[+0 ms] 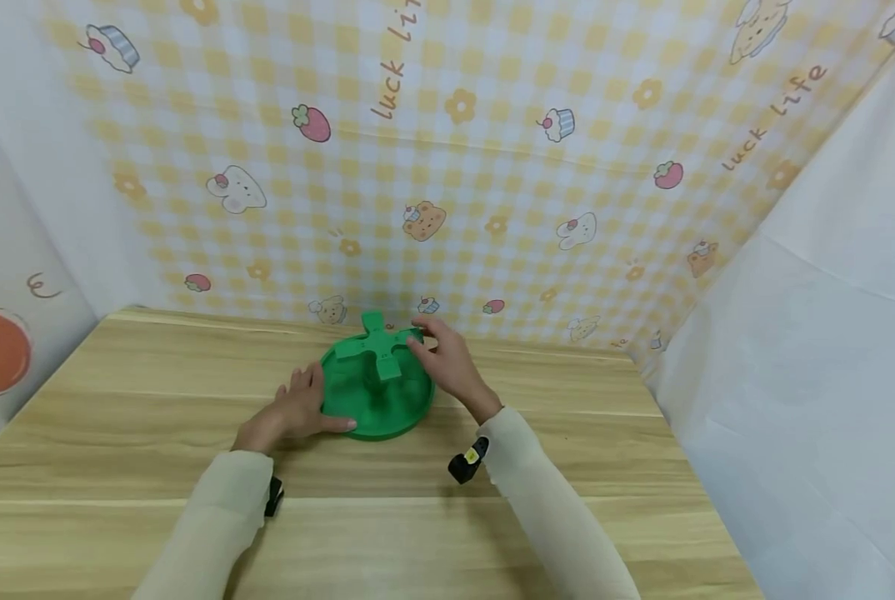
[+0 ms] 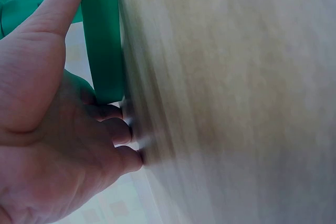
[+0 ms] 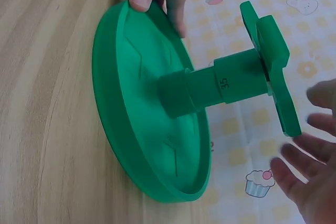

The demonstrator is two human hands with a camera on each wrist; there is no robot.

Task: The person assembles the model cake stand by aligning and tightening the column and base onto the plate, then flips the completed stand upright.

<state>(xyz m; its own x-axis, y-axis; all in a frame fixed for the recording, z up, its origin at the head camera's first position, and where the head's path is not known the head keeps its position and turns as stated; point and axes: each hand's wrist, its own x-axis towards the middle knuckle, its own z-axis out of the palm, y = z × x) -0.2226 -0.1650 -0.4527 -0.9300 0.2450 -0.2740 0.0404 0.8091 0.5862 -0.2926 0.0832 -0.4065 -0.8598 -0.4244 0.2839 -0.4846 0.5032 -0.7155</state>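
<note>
A round green plastic dish [image 1: 376, 421] with a raised rim sits on the table; a stepped post [image 3: 205, 87] rises from its middle. On top of the post is a four-armed cross handle [image 1: 378, 343]. My left hand [image 1: 297, 408] holds the dish at its left side, thumb over the rim and the other fingers along the outer edge near the tabletop. My right hand [image 1: 451, 362] is at the right arm of the cross handle, fingers spread and loosely bent. In the right wrist view its fingertips [image 3: 286, 174] show apart from the handle.
The wooden tabletop [image 1: 387, 533] runs beneath both forearms. Close behind the dish hangs a yellow checked cloth [image 1: 462, 208] with cartoon prints. White sheeting [image 1: 807, 317] borders the table on the right, and a pale printed panel [image 1: 20, 250] stands on the left.
</note>
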